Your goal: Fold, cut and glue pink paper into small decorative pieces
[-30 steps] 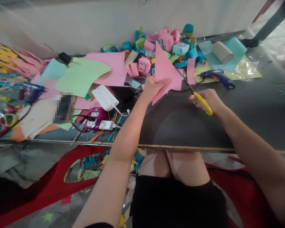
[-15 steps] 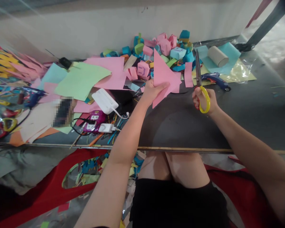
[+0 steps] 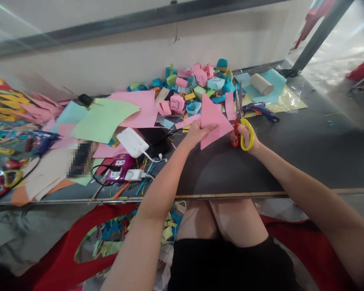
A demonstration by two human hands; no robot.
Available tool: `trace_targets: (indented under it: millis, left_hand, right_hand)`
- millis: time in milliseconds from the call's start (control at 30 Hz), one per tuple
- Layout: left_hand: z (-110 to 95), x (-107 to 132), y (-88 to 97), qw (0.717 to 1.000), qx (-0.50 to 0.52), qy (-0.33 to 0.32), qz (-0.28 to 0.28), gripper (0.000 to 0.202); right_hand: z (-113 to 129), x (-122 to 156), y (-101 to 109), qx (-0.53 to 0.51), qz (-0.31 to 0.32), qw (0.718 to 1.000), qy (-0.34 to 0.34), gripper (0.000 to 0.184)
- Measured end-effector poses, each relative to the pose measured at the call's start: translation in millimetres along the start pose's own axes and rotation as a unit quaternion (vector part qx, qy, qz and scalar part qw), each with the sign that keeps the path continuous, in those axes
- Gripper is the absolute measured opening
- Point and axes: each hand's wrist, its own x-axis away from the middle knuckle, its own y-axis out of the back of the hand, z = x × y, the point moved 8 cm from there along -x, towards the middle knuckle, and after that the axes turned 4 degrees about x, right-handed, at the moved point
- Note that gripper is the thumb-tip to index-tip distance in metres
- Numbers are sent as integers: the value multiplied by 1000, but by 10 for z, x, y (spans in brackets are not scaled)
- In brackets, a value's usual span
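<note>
As the head view shows, the pink paper (image 3: 214,122) is just right of the frame's middle, over the table (image 3: 300,153). The left hand (image 3: 197,134) has its grip pinched on the left edge, thumb on top. The right hand (image 3: 245,136) has its grip wrapped round the scissors (image 3: 239,114) at the handles. The paper looks light and bendy, easy to crease, so that edge seems a good place to hold.

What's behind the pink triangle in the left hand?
Folded paper pieces show past the top of the pink triangle, and a pink strip past its right edge; whatever it directly covers is hidden.
</note>
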Motion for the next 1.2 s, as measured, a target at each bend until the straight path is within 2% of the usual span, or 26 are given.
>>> trace_targets:
  millis: [100, 233, 367, 433, 500, 633, 700, 767, 867, 933, 1033, 1100, 1200]
  left_hand:
    - [15, 8, -1, 1000, 6, 5, -7, 42]
    - [29, 29, -21, 1000, 3, 17, -13, 50]
    - [85, 19, -33, 999, 21, 34, -4, 53]
    - [122, 12, -65, 998, 26, 50, 31, 54]
    - [132, 35, -140, 993, 15, 69, 96, 54]
    - [130, 212, -348, 956, -52, 142, 253, 47]
    - [103, 271, -396, 945, -68, 155, 280, 44]
    - [72, 244, -388, 953, -78, 134, 260, 41]
    - [16, 94, -237, 985, -85, 53, 139, 37]
    - [-41, 28, -119, 995, -80, -14, 55, 36]
    - [-161, 32, -25, 992, -70, -104, -17, 34]
    - [-247, 73, -44, 986, -67, -149, -13, 32]
    - [-318, 142, -210, 979, -50, -182, 82, 31]
  right_hand:
    - [80, 18, 10, -26, -40, 998, 28, 63]
    - [201, 75, -25, 9, -32, 998, 51, 52]
    - [269, 98, 2, -3, -27, 996, 83, 49]
    - [261, 78, 43, -14, -39, 994, 99, 49]
    - [222, 44, 118, -36, -71, 991, 107, 51]
    - [144, 1, 291, -85, -156, 978, 110, 54]
    - [144, -5, 336, -84, -179, 974, 111, 54]
    - [148, -2, 360, -85, -191, 972, 104, 55]
    - [132, 4, 347, -109, -187, 973, 82, 57]
    - [124, 2, 294, -118, -160, 977, 71, 58]
    - [99, -11, 174, -123, -103, 986, 54, 58]
    - [67, -24, 102, -129, -71, 988, 42, 57]
    - [16, -46, 72, -138, -57, 988, 32, 54]
